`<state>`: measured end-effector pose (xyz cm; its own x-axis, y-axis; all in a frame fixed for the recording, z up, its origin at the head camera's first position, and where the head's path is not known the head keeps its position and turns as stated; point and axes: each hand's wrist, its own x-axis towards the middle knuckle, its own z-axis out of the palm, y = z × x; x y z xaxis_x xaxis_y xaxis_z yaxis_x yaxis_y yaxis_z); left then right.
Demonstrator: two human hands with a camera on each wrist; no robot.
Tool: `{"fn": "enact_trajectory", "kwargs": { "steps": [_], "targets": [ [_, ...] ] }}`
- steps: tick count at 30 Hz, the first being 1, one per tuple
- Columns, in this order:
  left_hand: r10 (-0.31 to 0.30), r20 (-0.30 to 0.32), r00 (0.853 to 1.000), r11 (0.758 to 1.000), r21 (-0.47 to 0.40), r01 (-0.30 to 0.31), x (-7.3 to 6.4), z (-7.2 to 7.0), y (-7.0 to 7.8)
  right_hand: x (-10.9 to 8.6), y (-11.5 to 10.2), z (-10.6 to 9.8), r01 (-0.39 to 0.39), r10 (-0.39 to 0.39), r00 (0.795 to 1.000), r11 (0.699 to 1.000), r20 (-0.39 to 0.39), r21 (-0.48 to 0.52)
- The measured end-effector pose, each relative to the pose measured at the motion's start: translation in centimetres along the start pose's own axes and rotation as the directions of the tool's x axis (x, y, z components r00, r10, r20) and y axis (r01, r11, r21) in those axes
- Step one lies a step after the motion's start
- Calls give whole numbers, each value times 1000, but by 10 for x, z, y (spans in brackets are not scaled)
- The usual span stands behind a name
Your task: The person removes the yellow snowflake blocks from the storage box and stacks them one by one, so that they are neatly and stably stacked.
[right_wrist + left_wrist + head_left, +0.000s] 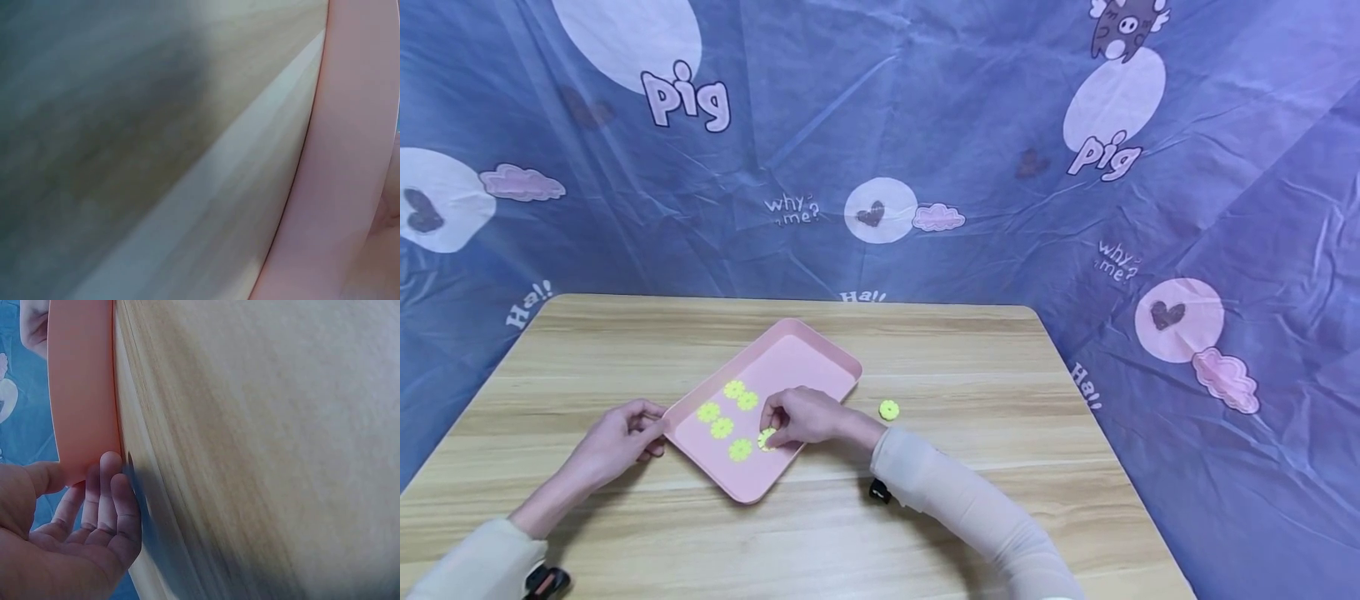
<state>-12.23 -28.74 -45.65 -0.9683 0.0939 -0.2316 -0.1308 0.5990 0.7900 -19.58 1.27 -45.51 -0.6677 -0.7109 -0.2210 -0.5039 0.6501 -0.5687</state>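
A pink rectangular tray point(801, 358) lies at an angle on the table. My left hand point(617, 440) pinches its left corner; in the left wrist view the thumb is on one side of the tray wall point(84, 394) and the fingers on the other. Inside the tray are several flat yellow flower-shaped pieces point(722, 428). My right hand point(805, 415) reaches over the near right wall and pinches one yellow flower-shaped piece point(765, 440), partly hidden by the fingers, low over the tray floor. In the right wrist view the tray wall point(337, 156) hides most of that hand.
Another yellow flower-shaped piece point(889, 409) lies on the wooden table point(955, 358), right of the tray. A blue printed cloth point(820, 100) hangs behind the table and along its sides. A small black object point(880, 491) shows by the right sleeve.
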Motion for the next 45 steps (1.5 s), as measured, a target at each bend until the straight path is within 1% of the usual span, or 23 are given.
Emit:
{"fn": "enact_trajectory", "kwargs": {
  "steps": [8, 16, 23, 30, 36, 42, 45],
  "targets": [
    [1, -9, 1000, 1000, 0, -1, -4, 2, 2, -2, 0, -3, 23, -23, 1000, 1000, -19, 12],
    [-6, -11, 1000, 1000, -6, 6, -8, 5, 3, -8, 1, -7, 18, -17, 999, 999, -34, 28],
    [0, -12, 1000, 1000, -10, 0, -8, 5, 3, -14, 3, -15, 37, -29, 997, 994, -75, 102],
    [-1, -11, 1000, 1000, -11, 1, -9, 5, 3, -20, 7, -20, 35, -19, 995, 987, -98, 158],
    [-1, -15, 1000, 1000, -12, 0, -8, 7, 2, -26, 11, -27, 47, -20, 991, 977, -130, 206],
    [-2, -21, 1000, 1000, -6, 2, -9, 8, 3, -34, 18, -36, 67, -24, 987, 961, -161, 268],
    [-8, -23, 1000, 1000, -1, 8, -9, 8, 4, -39, 21, -40, 77, -28, 982, 962, -187, 260]
  ]
}}
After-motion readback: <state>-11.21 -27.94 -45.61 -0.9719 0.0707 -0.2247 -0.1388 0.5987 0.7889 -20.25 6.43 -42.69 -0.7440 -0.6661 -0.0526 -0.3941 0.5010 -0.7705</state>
